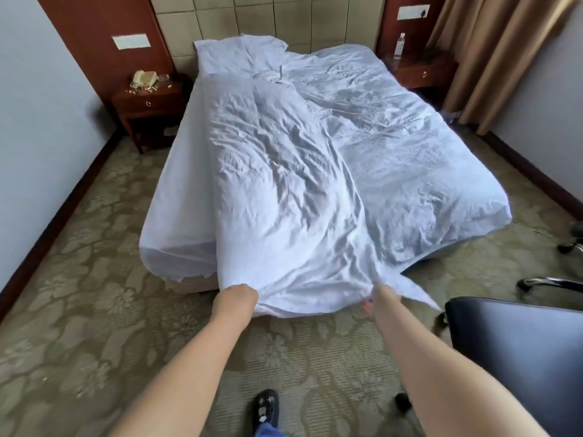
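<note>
Seen from the head view, you stood at the foot of the bed [170, 216] with both bare arms reaching forward. Your left grip [244, 294] was clenched on the near edge of the white sheet [284, 190], its fingers buried in bunched cloth (only the knuckles and wrist showed). Your right grip [375, 302] pinched the same edge further right, fingertips [367, 309] curled under the hem, and a loose corner of cloth trailed past it toward the black chair [517, 357]. The sheet ran from your hands up the left half of the bed as a long crumpled band, and its near end hung past the foot of the mattress. Flatter white bedding [410, 159] covered the right half, touching the band along the middle. A pillow [239, 55] lay at the padded headboard [284, 17]. The left nightstand [148, 104] carried a telephone [144, 78], and the right nightstand [421, 70] a water bottle [400, 45], just beside the tan curtain [492, 58]. A dark shoe [266, 405] rested on the patterned carpet [94, 310] between your arms.
</note>
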Motion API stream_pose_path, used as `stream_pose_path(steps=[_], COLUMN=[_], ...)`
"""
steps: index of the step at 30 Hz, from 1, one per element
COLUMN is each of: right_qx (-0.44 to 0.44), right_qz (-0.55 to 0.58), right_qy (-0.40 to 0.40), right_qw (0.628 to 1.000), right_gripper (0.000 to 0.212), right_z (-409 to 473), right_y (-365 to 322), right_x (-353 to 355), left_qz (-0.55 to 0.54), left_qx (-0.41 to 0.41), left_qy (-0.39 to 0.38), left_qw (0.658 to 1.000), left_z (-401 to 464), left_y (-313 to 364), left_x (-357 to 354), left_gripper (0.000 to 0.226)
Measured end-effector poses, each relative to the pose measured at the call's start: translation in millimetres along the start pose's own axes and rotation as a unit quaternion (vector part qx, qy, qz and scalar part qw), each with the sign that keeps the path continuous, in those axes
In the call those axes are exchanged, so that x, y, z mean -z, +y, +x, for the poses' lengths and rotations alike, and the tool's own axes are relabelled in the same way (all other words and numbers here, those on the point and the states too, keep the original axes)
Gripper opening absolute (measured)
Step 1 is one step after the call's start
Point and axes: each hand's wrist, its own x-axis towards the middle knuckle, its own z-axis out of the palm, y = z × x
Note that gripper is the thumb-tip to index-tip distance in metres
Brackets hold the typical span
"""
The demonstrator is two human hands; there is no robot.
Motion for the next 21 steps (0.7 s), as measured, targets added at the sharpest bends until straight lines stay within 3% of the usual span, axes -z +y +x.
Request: stream_pose_path(steps=[4, 8, 10, 14, 15, 18, 21], right_qx=[-0.198, -0.266, -0.265, -0.207, -0.194, -0.135, -0.040], right_qz=[0.083, 0.115, 0.122, 0.178, 0.195, 0.213, 0.159], right_qy=[-0.182, -0.268, -0.268, -0.226, -0.222, -0.189, -0.155], right_qw=[0.960, 0.919, 0.918, 0.935, 0.936, 0.949, 0.974], right_gripper=[0.069, 0.086, 0.080, 0.023, 0.018, 0.032, 0.023], right_z=[-36.8, -42.8, -44.0, -53.7, -54.3, -53.6, -71.5], right_y=[29.0, 52.3, 51.4, 38.2, 35.7, 17.2, -12.8], right_x=[-50.0, -89.1, -97.8, -99.5, -98.7, -96.1, -88.0], left_qz=[-0.001, 0.010, 0.006, -0.007, -0.018, -0.035, -0.077], left_qx=[0.009, -0.002, -0.007, -0.019, -0.021, -0.031, -0.027], left_qy=[-0.019, -0.005, -0.002, -0.006, -0.005, 0.007, 0.074], left_qw=[1.000, 1.000, 1.000, 1.000, 1.000, 0.999, 0.994], left_z=[6.0, 6.1, 7.1, 8.0, 8.5, 6.3, -0.4], left_y=[14.7, 16.0, 9.6, 1.3, 1.3, 3.0, 5.1], left_x=[14.6, 16.6, 14.5, 15.7, 17.7, 23.1, 18.1], left_gripper=[0.037, 0.038, 0.036, 0.033, 0.033, 0.027, 0.017])
